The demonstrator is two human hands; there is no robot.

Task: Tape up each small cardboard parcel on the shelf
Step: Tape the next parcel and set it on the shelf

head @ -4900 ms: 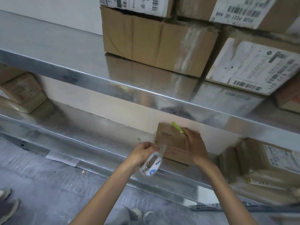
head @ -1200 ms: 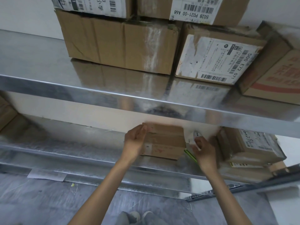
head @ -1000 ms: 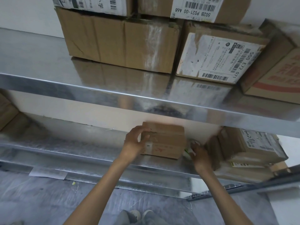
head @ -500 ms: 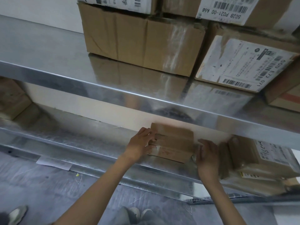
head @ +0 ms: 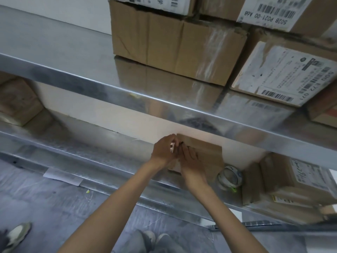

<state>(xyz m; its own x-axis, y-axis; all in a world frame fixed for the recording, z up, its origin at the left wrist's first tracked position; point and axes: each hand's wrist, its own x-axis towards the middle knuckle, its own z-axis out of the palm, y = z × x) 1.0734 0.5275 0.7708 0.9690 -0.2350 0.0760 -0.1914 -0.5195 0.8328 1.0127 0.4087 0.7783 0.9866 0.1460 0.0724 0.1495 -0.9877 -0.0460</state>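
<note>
A small brown cardboard parcel point(head: 207, 152) stands on the lower metal shelf point(head: 102, 161), just under the upper shelf's edge. My left hand point(head: 164, 152) curls round the parcel's upper left corner, and a small white piece shows between its fingers. My right hand point(head: 190, 161) lies flat against the parcel's front, fingers straight, beside the left hand. A roll of tape point(head: 230, 177) lies on the shelf right of the parcel, held by neither hand, with a green cutter tip point(head: 234, 190) below it.
More labelled parcels point(head: 291, 181) sit at the right on the lower shelf and another point(head: 16, 103) at the far left. Large cartons point(head: 173, 44) crowd the upper shelf point(head: 127, 92). Below are the grey floor, a paper scrap point(head: 62, 177) and shoes.
My right hand has left the parcel's right side and moved left onto its front. The tape roll now lies uncovered on the shelf. My left hand stays at the parcel's left corner.
</note>
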